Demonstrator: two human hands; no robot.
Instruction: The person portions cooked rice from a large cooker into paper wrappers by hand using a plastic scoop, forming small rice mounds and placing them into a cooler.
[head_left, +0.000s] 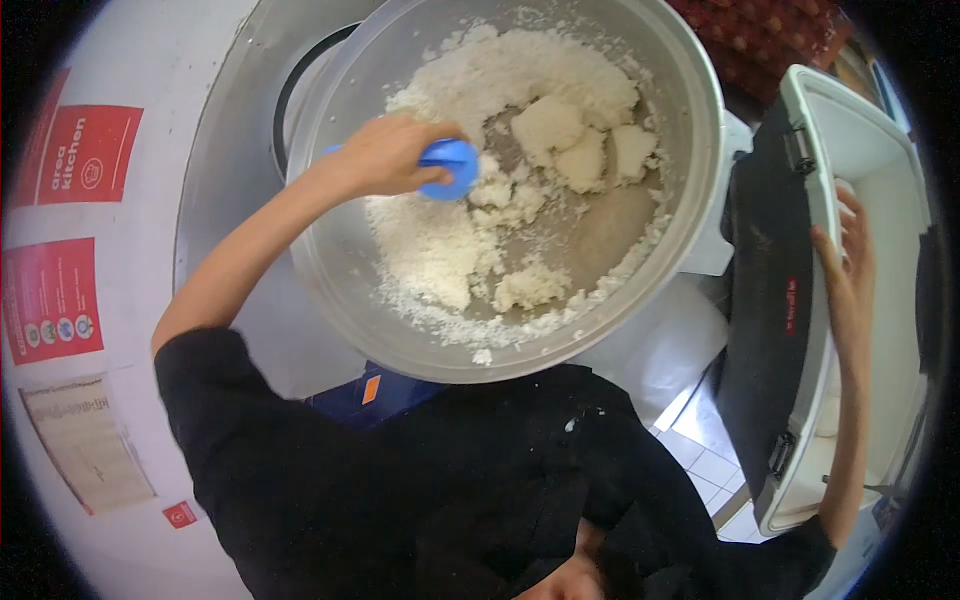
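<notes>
My left hand (401, 157) grips a blue plastic tool (457, 169) with a round end, over the left half of a large metal basin (330, 300). White cooked rice (517, 71) lies in the basin, partly loose and partly in clumps (551, 127), some with flat sides. Bare patches of the bottom show between them. On the right, my right hand (847, 255) is over the opening of a black cooler box (765, 300) with a white lining. Its fingers are curled near the rim, and something white shows between them; whether they hold it is unclear.
Pale rounded items (829, 416) lie inside the cooler, partly hidden by my right forearm. The basin stands on a metal counter (232, 150) beside a white wall (150, 300) with red signs. A dark red patterned cloth (757, 37) is at the top right; tiled floor (705, 465) shows below.
</notes>
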